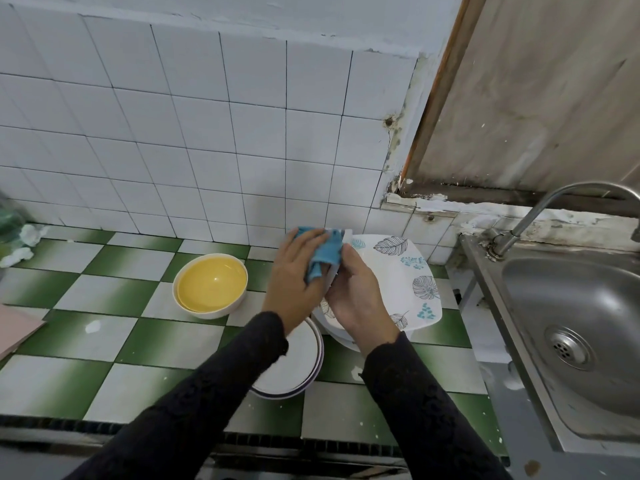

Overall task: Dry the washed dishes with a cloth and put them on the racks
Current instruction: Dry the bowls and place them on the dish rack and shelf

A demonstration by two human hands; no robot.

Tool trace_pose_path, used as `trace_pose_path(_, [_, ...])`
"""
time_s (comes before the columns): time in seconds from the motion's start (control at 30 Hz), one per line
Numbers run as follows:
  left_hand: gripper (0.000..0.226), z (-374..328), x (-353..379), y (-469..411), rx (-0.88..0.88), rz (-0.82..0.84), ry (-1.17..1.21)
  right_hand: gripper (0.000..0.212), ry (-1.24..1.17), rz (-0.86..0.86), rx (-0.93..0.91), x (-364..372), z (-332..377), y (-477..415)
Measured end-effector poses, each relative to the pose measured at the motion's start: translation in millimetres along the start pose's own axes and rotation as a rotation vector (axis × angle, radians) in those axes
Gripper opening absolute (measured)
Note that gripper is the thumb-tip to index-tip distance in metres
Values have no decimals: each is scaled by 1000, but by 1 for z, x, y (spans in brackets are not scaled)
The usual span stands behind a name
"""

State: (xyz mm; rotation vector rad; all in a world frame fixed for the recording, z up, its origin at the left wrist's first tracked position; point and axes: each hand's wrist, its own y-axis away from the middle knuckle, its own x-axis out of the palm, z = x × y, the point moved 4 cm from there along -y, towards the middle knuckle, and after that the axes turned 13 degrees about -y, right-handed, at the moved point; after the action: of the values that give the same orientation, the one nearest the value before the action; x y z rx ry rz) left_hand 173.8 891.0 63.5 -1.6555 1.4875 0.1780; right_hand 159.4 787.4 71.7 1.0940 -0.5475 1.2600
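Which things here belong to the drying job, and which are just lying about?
Job: blue cloth in left hand; held plate in right hand; leaf-patterned plate; yellow bowl; dark-rimmed plate.
Lying about: sink; tap; pink board; crumpled paper.

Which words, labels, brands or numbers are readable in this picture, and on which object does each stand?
None can be read.
The square plate bears only leaf drawings, no letters.
The yellow bowl, blue cloth, sink and the edge-on plate being wiped show no writing.
The green thing at the left edge is too blurred to tell.
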Motion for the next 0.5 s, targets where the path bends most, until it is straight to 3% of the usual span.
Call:
trace_pose_path(0.07, [29, 20, -2, -13, -398, 68, 330, 35, 60, 9, -28, -3, 4, 2])
trace_pose_path(0.13, [32, 24, -3, -20, -549, 129, 368, 32, 42, -12, -18, -8, 3, 2])
trace_pose_path(0.2, [29, 13, -2, -11, -358, 108, 144, 37, 29, -31, 5, -10, 0, 1])
trace_pose_path(0.3, [45, -11, 0, 8, 230, 7, -234, 38, 49, -26, 34, -10, 1, -3])
trace_pose_path(0.33, [47, -10, 0, 6, 296, 13, -258, 35, 116, -4, 28, -10, 3, -3])
trace_pose_path(0.4, [38, -6, -6, -11, 145, 99, -123, 30, 397, 21, -56, -11, 14, -4])
trace_pose_path(0.5, [16, 6, -16, -33, -413, 292, 251, 29, 694, 57, -154, -12, 31, -4])
